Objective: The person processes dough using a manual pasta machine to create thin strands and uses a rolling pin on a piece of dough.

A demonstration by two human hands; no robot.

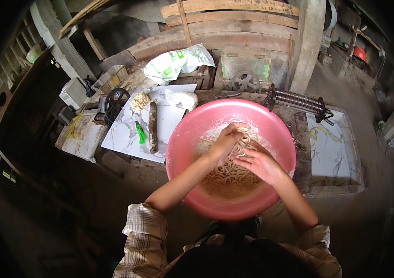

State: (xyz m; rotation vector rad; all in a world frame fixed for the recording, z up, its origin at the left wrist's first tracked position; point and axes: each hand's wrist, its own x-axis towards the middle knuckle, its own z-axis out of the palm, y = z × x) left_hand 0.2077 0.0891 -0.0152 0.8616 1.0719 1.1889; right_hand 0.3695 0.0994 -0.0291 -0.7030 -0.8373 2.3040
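Both of my hands are over a large pink basin, dusted inside with white flour. Pale noodles lie tangled in a heap at its bottom. My left hand has its fingers curled round a small bunch of noodles raised above the heap. Facing it from the right, my right hand is turned palm inward with its fingers stretched apart beside the raised strands. Some strands hang between the two hands. How far the right fingertips touch them is hard to make out.
Left of the basin, a marbled white board bears a dark roller, a green cutter, a dough lump and a clear bag. A ridged metal roller part lies behind right. A white sack stands farther back.
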